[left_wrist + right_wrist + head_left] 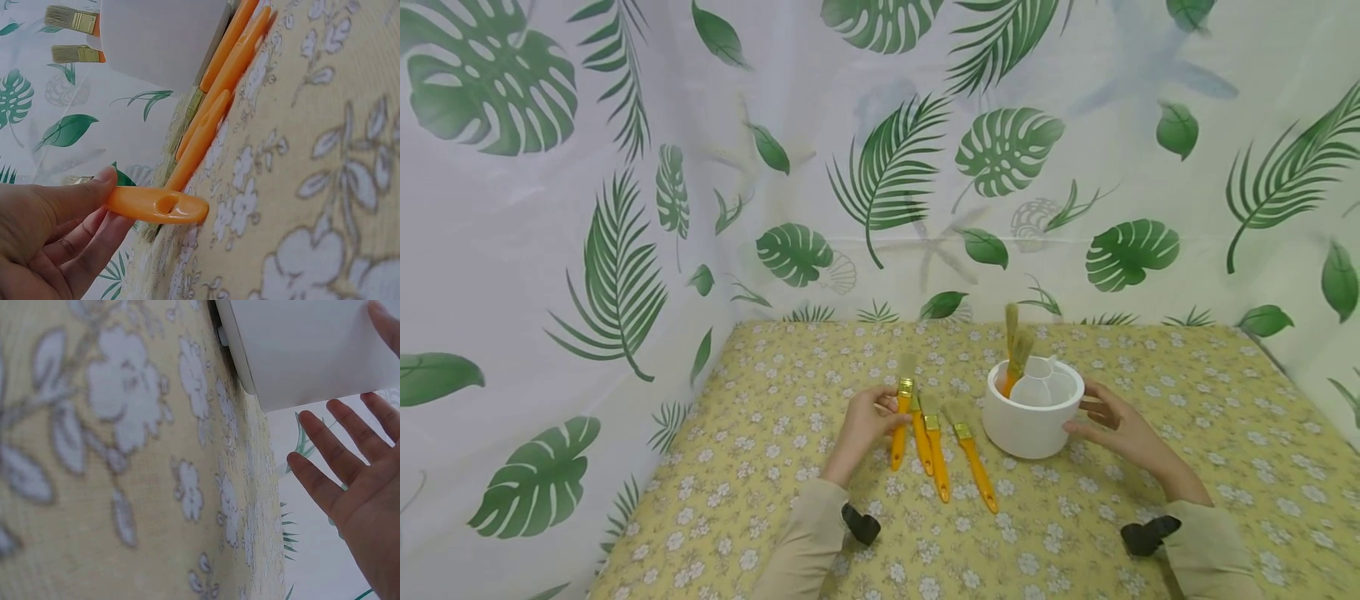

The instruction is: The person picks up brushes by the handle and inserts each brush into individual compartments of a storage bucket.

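Observation:
My left hand (867, 421) pinches a paintbrush (899, 425) with an orange handle and pale bristles pointing up and away. In the left wrist view, thumb and fingers close on its handle (159, 205), the end with the hole sticking out. Just right of it, three similar paintbrushes (936, 454) lie on the table. My right hand (1120, 425) is at the right side of a white round container (1028, 429), fingers spread and nearly straight, thumb at its front wall. Two paintbrushes (1017, 358) stand in the container, bristles up, beside a clear plastic divider or cup (1036, 385).
A table (737, 500) carries a yellow floral cloth. White curtains (880, 183) with green leaf prints hang behind and on the left. Each wrist wears a black camera mount, such as the left one (861, 525).

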The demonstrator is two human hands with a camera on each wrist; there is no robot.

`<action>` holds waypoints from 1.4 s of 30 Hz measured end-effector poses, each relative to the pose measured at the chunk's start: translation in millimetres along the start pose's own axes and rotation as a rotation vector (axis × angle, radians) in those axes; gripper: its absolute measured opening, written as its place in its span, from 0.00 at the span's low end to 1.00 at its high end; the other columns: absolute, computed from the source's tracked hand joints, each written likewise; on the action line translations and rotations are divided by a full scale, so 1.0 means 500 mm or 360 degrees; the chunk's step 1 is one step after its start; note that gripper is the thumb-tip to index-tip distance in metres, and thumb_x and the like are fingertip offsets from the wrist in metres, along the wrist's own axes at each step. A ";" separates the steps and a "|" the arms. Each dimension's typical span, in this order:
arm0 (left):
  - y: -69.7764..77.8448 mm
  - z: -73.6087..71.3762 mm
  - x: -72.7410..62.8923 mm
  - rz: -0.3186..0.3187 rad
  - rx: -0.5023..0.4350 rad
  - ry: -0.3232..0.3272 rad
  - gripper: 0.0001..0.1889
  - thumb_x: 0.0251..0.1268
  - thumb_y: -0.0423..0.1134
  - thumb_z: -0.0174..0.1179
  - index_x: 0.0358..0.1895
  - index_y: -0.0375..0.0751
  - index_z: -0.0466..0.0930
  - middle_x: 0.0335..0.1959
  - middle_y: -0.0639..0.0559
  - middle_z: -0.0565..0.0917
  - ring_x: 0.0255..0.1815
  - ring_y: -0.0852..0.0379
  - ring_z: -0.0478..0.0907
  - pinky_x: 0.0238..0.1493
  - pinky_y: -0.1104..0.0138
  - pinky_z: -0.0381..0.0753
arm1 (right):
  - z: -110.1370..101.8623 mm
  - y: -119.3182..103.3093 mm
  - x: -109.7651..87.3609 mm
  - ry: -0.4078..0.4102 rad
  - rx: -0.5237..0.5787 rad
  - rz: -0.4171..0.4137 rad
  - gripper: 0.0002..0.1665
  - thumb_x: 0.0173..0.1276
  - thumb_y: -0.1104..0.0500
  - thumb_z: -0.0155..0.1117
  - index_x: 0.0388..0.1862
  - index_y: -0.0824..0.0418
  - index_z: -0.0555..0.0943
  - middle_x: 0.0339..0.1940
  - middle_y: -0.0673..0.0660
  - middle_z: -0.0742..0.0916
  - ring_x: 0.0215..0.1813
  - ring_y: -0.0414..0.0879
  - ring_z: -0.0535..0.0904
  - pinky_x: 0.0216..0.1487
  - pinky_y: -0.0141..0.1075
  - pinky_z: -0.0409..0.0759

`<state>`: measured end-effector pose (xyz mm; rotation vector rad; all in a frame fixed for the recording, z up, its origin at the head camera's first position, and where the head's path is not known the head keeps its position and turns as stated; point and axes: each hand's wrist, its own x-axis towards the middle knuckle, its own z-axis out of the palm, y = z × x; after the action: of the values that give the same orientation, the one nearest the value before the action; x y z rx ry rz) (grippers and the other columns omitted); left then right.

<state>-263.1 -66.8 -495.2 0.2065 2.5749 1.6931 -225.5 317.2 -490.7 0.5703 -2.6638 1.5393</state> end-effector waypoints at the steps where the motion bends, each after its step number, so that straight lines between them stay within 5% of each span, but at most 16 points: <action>1: 0.000 0.001 0.000 0.0000 -0.0003 0.0002 0.24 0.50 0.35 0.69 0.53 0.38 0.76 0.34 0.48 0.78 0.29 0.57 0.78 0.28 0.65 0.84 | 0.000 0.000 0.000 0.0004 -0.0006 -0.0004 0.45 0.64 0.62 0.62 0.74 0.56 0.50 0.67 0.70 0.63 0.64 0.72 0.61 0.55 0.68 0.62; 22: 0.027 0.019 0.012 0.0076 0.0018 0.0045 0.23 0.51 0.36 0.69 0.53 0.43 0.77 0.35 0.48 0.79 0.32 0.58 0.78 0.28 0.70 0.82 | -0.007 -0.001 -0.002 0.0033 -0.0035 0.0070 0.40 0.67 0.55 0.60 0.73 0.56 0.53 0.68 0.68 0.65 0.65 0.70 0.62 0.53 0.65 0.69; 31: 0.044 0.024 0.011 0.0212 -0.0043 0.0057 0.20 0.51 0.35 0.69 0.50 0.40 0.78 0.33 0.51 0.78 0.29 0.59 0.77 0.27 0.71 0.82 | -0.008 -0.004 0.000 0.0046 -0.0038 0.0080 0.41 0.67 0.55 0.60 0.74 0.56 0.53 0.67 0.68 0.65 0.64 0.69 0.63 0.52 0.65 0.70; 42: 0.054 0.028 0.012 0.0184 -0.0108 0.0028 0.21 0.52 0.38 0.68 0.51 0.43 0.77 0.35 0.49 0.79 0.31 0.58 0.79 0.33 0.63 0.84 | -0.009 0.001 -0.001 0.0049 -0.0050 0.0060 0.39 0.67 0.55 0.59 0.73 0.54 0.54 0.65 0.66 0.68 0.63 0.67 0.65 0.51 0.60 0.75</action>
<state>-265.0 -42.5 -475.8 0.3447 2.5592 1.8247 -225.8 321.4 -488.9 0.4935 -2.6859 1.4996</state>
